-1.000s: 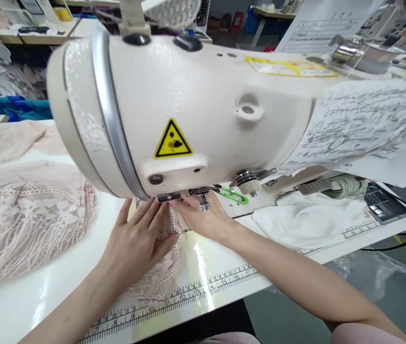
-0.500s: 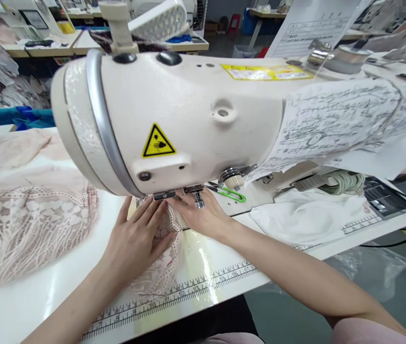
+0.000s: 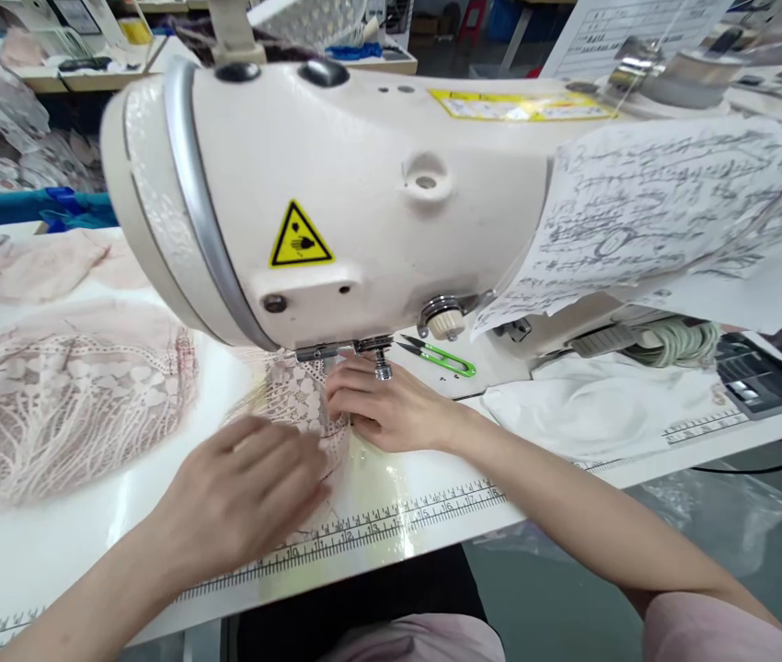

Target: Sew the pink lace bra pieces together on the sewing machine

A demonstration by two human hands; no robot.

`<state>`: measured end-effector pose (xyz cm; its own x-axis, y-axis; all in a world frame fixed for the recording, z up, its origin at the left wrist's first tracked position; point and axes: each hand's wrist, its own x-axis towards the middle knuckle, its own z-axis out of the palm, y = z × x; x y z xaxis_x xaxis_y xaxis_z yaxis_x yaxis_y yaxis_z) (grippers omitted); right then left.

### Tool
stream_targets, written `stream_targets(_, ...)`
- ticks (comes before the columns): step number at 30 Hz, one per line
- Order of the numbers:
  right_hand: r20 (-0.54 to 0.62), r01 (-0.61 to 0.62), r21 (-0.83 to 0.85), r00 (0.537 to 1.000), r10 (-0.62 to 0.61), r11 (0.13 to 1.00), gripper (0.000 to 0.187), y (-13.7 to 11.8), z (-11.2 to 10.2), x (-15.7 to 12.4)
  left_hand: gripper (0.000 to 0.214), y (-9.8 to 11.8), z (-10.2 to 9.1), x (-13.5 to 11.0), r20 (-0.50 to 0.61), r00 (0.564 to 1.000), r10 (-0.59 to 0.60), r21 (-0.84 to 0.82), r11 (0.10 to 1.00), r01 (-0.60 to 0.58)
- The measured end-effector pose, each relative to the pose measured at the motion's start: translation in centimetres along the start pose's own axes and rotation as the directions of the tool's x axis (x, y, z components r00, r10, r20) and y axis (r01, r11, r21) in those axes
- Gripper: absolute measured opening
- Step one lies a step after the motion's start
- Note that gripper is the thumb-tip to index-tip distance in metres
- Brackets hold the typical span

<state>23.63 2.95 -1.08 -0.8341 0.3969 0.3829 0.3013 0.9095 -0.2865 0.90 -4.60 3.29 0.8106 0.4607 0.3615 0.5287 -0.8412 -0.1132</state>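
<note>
A pale pink lace piece [image 3: 294, 391] lies under the head of a white sewing machine [image 3: 363, 202], partly covered by my hands. My right hand [image 3: 391, 402] has its fingers curled down on the right edge of the lace, just below the presser area; its fingertips are partly hidden. Smeared by motion, my left hand [image 3: 243, 492] is over the near part of the lace, and its grip on the cloth does not show clearly. The needle is hidden behind the machine head and my right hand.
Green-handled thread snips [image 3: 446, 359] rest on the machine bed. Another pink lace piece [image 3: 80, 405] lies at left. White cloth [image 3: 570, 405] is on the right. A printed ruler [image 3: 336, 542] runs along the front edge. Handwritten paper [image 3: 646, 221] hangs on the machine arm.
My left hand has drawn back toward me from the presser area. My right hand's fingers have curled in more. The view has tilted slightly downward.
</note>
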Motion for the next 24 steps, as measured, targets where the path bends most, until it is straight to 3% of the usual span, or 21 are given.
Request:
stream_targets(2,0.033,0.011,0.058,0.999,-0.013,0.998,0.026,0.1,-0.1,-0.1,0.01,1.2,-0.9,-1.2,0.056,0.987,0.149,0.02,0.989,-0.15)
stream_targets(5,0.056,-0.002,0.104,0.998,-0.004,0.995,0.024,0.1,-0.4,-0.1,0.016,2.9,-0.9,-3.2,0.14,0.978,0.154,0.072,0.984,-0.165)
stream_targets(7,0.056,-0.006,0.123,0.998,-0.001,0.992,0.023,0.2,-0.6,-0.1,0.026,3.7,-0.7,-4.2,0.124,0.99,0.069,0.059,0.995,-0.077)
stream_targets(9,0.058,-0.009,0.138,0.998,0.001,0.99,0.02,0.2,-0.7,-0.2,0.032,3.8,-0.7,-4.5,0.095,0.992,-0.083,0.004,0.997,0.083)
stream_targets(12,0.058,-0.013,0.152,0.998,0.004,0.988,0.018,0.3,-0.7,-0.2,0.026,2.9,-1.4,-3.4,0.111,0.936,-0.333,-0.085,0.936,0.343)
stream_targets(14,0.051,-0.012,0.152,0.999,0.004,0.988,0.017,0.4,-0.7,-0.2,0.018,1.8,-1.8,-2.2,0.143,0.914,-0.38,-0.124,0.909,0.397)
stream_targets(19,0.003,-0.019,0.219,1.0,0.019,0.976,0.016,0.7,-1.0,0.1,0.012,-0.6,0.0,0.7,0.182,0.967,-0.181,-0.109,0.973,0.203)
stream_targets(24,-0.04,0.009,0.296,0.999,0.003,0.955,0.009,0.8,-1.1,0.2,0.024,-1.2,2.3,1.4,0.053,0.992,-0.115,0.018,0.993,0.114)
